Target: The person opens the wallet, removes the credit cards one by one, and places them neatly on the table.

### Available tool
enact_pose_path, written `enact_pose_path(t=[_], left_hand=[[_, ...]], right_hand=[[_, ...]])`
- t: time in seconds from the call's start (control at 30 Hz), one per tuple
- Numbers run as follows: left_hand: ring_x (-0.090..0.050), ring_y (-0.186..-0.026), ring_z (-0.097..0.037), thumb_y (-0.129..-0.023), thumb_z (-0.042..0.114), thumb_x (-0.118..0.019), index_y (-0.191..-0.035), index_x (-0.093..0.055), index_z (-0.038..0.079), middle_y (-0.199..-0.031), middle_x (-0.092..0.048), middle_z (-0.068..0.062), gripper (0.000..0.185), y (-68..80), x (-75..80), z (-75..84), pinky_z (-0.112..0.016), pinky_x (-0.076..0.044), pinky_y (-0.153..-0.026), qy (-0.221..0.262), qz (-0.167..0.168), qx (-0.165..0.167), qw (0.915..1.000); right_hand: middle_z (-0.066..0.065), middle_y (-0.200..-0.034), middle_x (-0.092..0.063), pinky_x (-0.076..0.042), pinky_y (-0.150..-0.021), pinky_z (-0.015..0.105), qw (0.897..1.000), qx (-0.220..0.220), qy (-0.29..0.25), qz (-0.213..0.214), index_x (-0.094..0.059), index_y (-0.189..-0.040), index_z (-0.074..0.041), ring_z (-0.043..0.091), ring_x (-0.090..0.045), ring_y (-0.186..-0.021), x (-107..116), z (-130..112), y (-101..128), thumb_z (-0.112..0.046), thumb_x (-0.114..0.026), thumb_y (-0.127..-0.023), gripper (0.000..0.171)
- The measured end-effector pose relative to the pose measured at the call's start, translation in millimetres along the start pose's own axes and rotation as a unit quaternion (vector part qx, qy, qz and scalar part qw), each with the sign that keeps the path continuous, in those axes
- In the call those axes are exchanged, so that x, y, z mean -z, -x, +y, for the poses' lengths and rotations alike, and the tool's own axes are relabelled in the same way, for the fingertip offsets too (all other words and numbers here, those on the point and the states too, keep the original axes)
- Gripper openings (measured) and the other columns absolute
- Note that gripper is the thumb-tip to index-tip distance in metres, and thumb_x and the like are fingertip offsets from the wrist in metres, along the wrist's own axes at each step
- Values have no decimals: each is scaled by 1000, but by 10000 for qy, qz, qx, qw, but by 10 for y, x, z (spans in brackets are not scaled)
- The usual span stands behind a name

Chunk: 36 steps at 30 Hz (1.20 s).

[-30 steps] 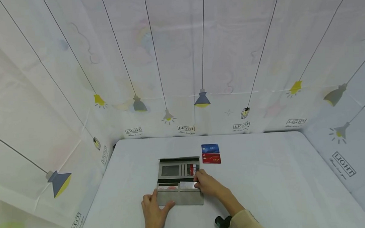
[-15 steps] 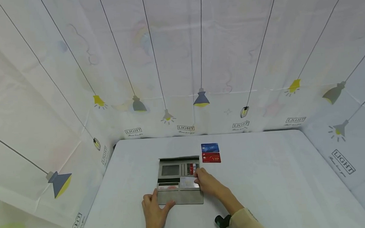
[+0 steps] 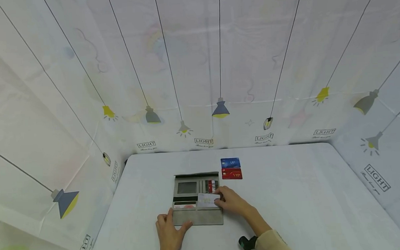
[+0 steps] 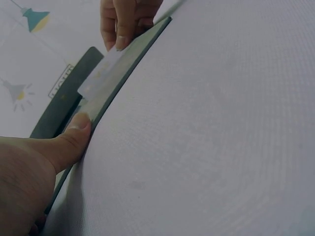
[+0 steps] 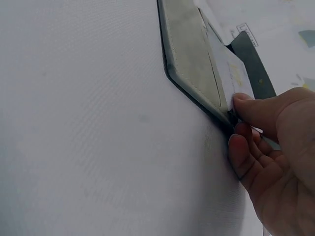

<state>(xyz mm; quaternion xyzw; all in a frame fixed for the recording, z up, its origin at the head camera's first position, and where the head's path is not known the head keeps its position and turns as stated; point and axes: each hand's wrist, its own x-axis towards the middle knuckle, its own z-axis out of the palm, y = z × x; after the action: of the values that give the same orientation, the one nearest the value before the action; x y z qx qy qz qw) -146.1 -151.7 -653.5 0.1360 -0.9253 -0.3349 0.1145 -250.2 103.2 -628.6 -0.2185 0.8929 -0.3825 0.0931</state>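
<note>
A grey wallet (image 3: pixel 198 217) lies unfolded on the table, its pockets facing up. My left hand (image 3: pixel 169 232) holds its near left corner, thumb on the near edge, index finger along the left side; the left wrist view shows that thumb (image 4: pixel 74 135) against the wallet. At the near right pocket, my right hand (image 3: pixel 234 201) pinches a whitish card (image 3: pixel 207 200) by its right edge. In the right wrist view the card (image 5: pixel 231 71) stands partly out of the pocket, its lower part hidden. Another card (image 3: pixel 185 205) shows in the near left pocket.
Beyond the wallet to the right lie a blue card (image 3: pixel 230 163) and a red card (image 3: pixel 232 173). Reddish cards (image 3: pixel 211 186) fill an upper slot of the wallet. A black object (image 3: pixel 247 243) sits beside the right sleeve. White printed sheets enclose the table (image 3: pixel 288 195).
The whitish card has come further up out of its pocket, away from the wallet's near edge, in the right hand's pinch. The left hand has stayed at its corner.
</note>
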Motion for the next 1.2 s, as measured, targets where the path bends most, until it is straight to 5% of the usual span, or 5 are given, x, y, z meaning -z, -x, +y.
enact_pose_path(t=[0.67, 0.97, 1.2], left_hand=[[-37, -96, -24, -66, 58, -86, -138, -54, -5, -101, -38, -9, 101, -4, 8, -4, -41, -38, -86, 31, 63, -8, 10000], [-39, -97, -25, -65, 59, -85, -138, -54, -5, -102, -40, -10, 102, -6, -17, -31, -43, -39, -86, 45, 126, -80, 9999], [-38, -97, -25, -65, 59, -85, -138, -54, -5, -102, -39, -10, 102, -6, -11, -23, -42, -39, -87, 72, 131, -89, 9998]], right_hand=[[1, -84, -59, -47, -59, 21, 9939, -511, -723, 665, -53, -130, -4, 10, -55, -69, -43, 16, 19, -13, -63, -98, 36], [5, -86, -63, -54, -56, 25, 9684, -1209, -1626, 1453, -49, -136, 0, 15, -63, -60, -62, 29, 69, -14, -68, -95, 47], [13, -88, -67, -55, -54, 26, 9510, -1434, -1945, 1930, -60, -122, 4, 19, -64, -61, -11, 25, 114, -12, -66, -96, 31]])
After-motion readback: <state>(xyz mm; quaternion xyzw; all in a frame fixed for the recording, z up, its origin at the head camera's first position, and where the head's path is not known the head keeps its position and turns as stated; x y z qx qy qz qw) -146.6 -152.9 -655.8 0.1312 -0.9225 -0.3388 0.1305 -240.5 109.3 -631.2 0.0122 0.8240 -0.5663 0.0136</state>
